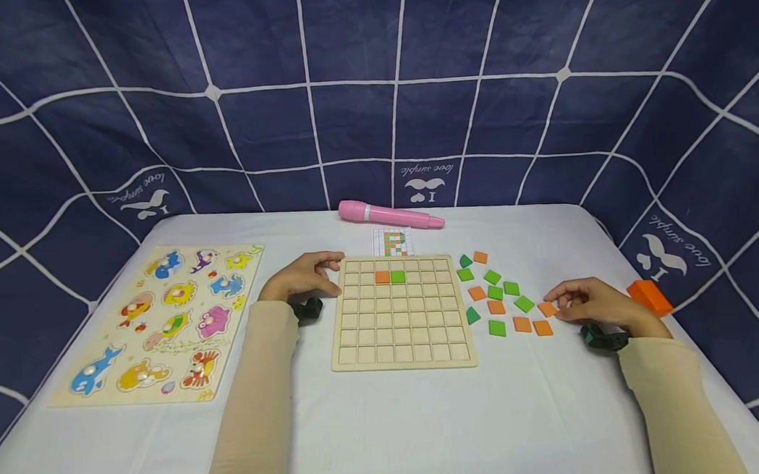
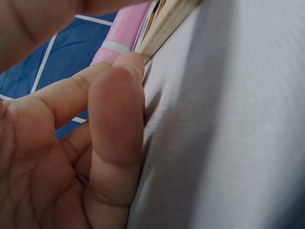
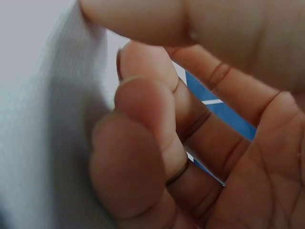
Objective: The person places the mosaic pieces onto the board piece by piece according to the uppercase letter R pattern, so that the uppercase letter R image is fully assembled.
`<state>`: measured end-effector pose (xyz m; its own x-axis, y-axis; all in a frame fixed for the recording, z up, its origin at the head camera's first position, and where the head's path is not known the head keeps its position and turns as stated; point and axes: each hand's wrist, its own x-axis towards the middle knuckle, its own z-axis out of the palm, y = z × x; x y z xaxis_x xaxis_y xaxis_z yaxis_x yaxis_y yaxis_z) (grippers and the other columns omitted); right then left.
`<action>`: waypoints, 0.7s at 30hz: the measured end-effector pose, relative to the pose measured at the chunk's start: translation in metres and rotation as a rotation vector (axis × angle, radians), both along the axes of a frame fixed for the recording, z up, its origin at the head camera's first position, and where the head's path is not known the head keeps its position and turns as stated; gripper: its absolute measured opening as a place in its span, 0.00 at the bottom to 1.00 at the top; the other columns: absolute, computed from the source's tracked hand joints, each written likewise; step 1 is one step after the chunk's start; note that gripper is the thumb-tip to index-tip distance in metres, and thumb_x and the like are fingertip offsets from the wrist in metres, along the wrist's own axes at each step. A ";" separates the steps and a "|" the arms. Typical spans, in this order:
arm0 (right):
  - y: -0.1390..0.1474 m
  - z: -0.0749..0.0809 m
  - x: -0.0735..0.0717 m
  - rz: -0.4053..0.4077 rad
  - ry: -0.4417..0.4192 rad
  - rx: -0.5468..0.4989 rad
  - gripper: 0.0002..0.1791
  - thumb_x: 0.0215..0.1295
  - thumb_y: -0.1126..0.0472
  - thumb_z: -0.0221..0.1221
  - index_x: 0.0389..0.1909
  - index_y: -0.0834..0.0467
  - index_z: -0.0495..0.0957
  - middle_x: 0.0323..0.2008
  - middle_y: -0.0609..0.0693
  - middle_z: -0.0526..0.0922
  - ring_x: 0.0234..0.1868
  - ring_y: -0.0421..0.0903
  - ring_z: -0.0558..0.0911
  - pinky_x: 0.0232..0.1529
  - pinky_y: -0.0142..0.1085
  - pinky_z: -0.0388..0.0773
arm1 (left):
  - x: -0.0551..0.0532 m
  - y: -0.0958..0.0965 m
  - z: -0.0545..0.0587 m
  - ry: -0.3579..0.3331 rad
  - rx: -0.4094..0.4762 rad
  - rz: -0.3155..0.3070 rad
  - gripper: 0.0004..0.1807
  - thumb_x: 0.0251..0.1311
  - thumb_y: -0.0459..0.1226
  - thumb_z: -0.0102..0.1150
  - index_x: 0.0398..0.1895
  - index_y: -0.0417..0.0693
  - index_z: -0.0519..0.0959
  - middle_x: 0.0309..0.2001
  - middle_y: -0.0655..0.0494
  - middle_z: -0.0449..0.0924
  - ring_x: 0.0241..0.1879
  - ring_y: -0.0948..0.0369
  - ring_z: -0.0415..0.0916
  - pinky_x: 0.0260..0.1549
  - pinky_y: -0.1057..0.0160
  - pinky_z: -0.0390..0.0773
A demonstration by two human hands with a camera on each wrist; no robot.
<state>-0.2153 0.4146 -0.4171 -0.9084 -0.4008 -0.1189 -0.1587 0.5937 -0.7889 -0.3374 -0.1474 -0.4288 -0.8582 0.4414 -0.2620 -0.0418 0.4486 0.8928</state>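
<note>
right hand (image 1: 589, 307): low over the white tablecloth (image 1: 430, 429), at the outer end of the loose tiles. fingers curled, thumb and index tips right at an orange square tile (image 1: 548, 309), the farthest right of the scatter. cannot tell whether pinched or merely touched; not to be made out in the right wrist view, among thumb and bent fingers close to the cloth.

just left and nearer the wearer: a second orange square tile (image 1: 543, 328), lying flat. farther left, between right hand and board: more orange squares, several green square tiles (image 1: 523, 303), two dark green triangular tiles (image 1: 473, 316) near the board's right edge.

left hand (image 1: 300, 278): loose, released, well apart from the scatter. thumb against the left edge of the wooden grid board (image 1: 401, 336), index finger extended to the far left corner; in the left wrist view, fingertip at wood.

on the grid: one orange and one green square side by side, second row from the far edge.

beyond the board: printed pattern card (image 1: 393, 242), then a pink pen-shaped object (image 1: 391, 215). left of left sleeve: wooden sea-animal puzzle (image 1: 115, 398). beside right wrist: orange block (image 1: 649, 298).
</note>
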 end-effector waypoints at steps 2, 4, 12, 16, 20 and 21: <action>-0.001 0.000 0.000 -0.016 -0.012 0.019 0.15 0.68 0.76 0.66 0.53 0.79 0.80 0.32 0.45 0.75 0.30 0.39 0.70 0.31 0.28 0.69 | 0.000 0.000 0.000 -0.001 -0.001 0.001 0.51 0.51 0.23 0.77 0.82 0.36 0.65 0.58 0.46 0.73 0.36 0.60 0.69 0.34 0.70 0.72; -0.002 0.001 0.000 -0.032 -0.020 0.043 0.15 0.68 0.75 0.67 0.53 0.78 0.80 0.33 0.45 0.75 0.30 0.40 0.70 0.32 0.29 0.69 | 0.000 0.000 0.001 -0.001 -0.002 -0.001 0.52 0.51 0.23 0.77 0.82 0.36 0.65 0.58 0.46 0.73 0.36 0.60 0.69 0.35 0.70 0.72; -0.005 0.001 0.002 -0.070 -0.014 0.095 0.14 0.66 0.72 0.71 0.50 0.74 0.83 0.33 0.46 0.77 0.29 0.40 0.71 0.32 0.29 0.69 | 0.000 -0.001 -0.002 0.002 -0.013 0.001 0.51 0.52 0.24 0.78 0.82 0.38 0.66 0.59 0.46 0.73 0.37 0.60 0.70 0.36 0.69 0.73; -0.005 0.002 0.003 -0.087 -0.016 0.098 0.14 0.65 0.70 0.72 0.49 0.73 0.84 0.33 0.46 0.77 0.29 0.40 0.72 0.32 0.29 0.70 | -0.001 -0.001 -0.002 -0.002 -0.008 0.007 0.51 0.51 0.24 0.78 0.82 0.38 0.67 0.57 0.47 0.73 0.37 0.59 0.70 0.36 0.69 0.73; -0.006 0.004 0.003 -0.097 -0.021 0.107 0.14 0.67 0.69 0.70 0.50 0.73 0.83 0.34 0.48 0.79 0.31 0.40 0.74 0.33 0.29 0.73 | 0.000 -0.001 -0.002 0.000 -0.004 0.006 0.51 0.51 0.24 0.78 0.81 0.38 0.66 0.57 0.47 0.73 0.37 0.59 0.70 0.37 0.69 0.73; -0.006 0.004 0.003 -0.099 -0.022 0.107 0.14 0.68 0.69 0.70 0.50 0.73 0.83 0.35 0.49 0.80 0.31 0.40 0.75 0.34 0.29 0.75 | 0.000 -0.001 -0.002 0.002 -0.003 0.003 0.51 0.51 0.24 0.78 0.82 0.37 0.66 0.57 0.47 0.73 0.37 0.60 0.70 0.37 0.69 0.73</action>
<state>-0.2123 0.4084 -0.4130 -0.9397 -0.2931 -0.1764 -0.0784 0.6866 -0.7228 -0.3377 -0.1488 -0.4311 -0.8602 0.4378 -0.2615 -0.0412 0.4515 0.8913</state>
